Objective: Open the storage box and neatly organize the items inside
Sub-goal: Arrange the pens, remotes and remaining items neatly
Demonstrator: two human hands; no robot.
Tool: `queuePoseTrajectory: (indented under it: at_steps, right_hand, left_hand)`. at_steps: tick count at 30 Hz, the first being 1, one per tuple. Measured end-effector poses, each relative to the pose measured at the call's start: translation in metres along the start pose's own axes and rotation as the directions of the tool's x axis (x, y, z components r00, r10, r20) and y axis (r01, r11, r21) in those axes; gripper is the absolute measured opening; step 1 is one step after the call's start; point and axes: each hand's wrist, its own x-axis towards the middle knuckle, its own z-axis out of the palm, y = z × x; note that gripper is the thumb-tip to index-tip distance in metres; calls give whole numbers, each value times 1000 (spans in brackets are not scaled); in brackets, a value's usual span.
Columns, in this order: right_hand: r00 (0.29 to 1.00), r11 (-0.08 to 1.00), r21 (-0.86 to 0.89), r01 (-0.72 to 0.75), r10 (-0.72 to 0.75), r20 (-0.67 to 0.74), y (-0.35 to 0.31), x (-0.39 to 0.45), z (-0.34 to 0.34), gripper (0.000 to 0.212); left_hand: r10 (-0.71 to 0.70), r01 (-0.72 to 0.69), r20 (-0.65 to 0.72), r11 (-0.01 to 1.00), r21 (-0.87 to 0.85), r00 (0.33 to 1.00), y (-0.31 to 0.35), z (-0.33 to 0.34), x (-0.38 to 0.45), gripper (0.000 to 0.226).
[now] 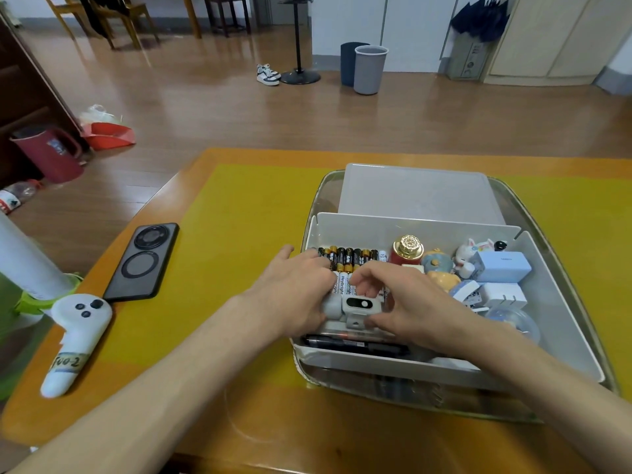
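The open storage box (pixel 564 302) holds a white tray on the yellow mat. Its lid (pixel 417 193) lies behind it. Inside, black and gold batteries (pixel 345 256) stand in a row at the back left, with white batteries (pixel 343 284) in front of them. My left hand (pixel 294 295) rests on the white batteries and a small white device (pixel 357 304). My right hand (pixel 400 302) curls over the same device and pinches at the white batteries. Black pens (pixel 355 347) lie along the tray's front. Figurines, a red jar (pixel 407 251) and white chargers (pixel 502 265) fill the right side.
A black phone (pixel 143 261) and a white controller (pixel 78 336) lie on the mat to the left. A white cylinder in a green holder (pixel 24 268) stands at the far left edge. The floor beyond holds bins, shoes and chairs.
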Motion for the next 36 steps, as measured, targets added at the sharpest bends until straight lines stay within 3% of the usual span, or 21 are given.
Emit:
queuePoseTrajectory:
  at_steps: [5,11,14,16,19,21,24,27,36]
  right_hand:
    - [996,952,-300,55,-72,-45,-1,-5,-5,24]
    - [997,946,-323,18,-43,-68,-8,-9,-9,28]
    - [996,943,-333,1,-31,-87,-11,-18,-28,23]
    - [999,923,-385,-17,-3,-51,-9,-28,-43,16]
    - [995,898,-437,44,-1,97,-9,-41,-53,11]
    - [987,879,-466,98,-25,160,-10,-43,-49,11]
    - [977,857,-487,168,-77,201,-9,-40,-41,18]
    - [972,839,-503,207,-117,204,-8,-36,-36,19]
    - [965,835,-510,206,-86,250,-6,-26,-25,22]
  left_hand:
    - [2,2,-31,993,121,1000,3,-2,0,32]
    - [19,-14,-35,992,128,999,3,-5,-2,35]
    - [74,-69,-119,997,44,990,1,-13,-10,28]
    - [107,-119,-132,989,-85,985,2,-20,-17,21]
    - [173,-158,45,959,-234,984,11,-21,-21,14]
    - [199,-168,123,960,-225,972,14,-15,-18,15]
    - [228,-219,57,966,-137,972,11,-9,-10,10]
    - [257,-258,-25,964,-64,966,10,-5,-2,26]
    - [147,-153,-77,985,-84,986,9,0,6,36]
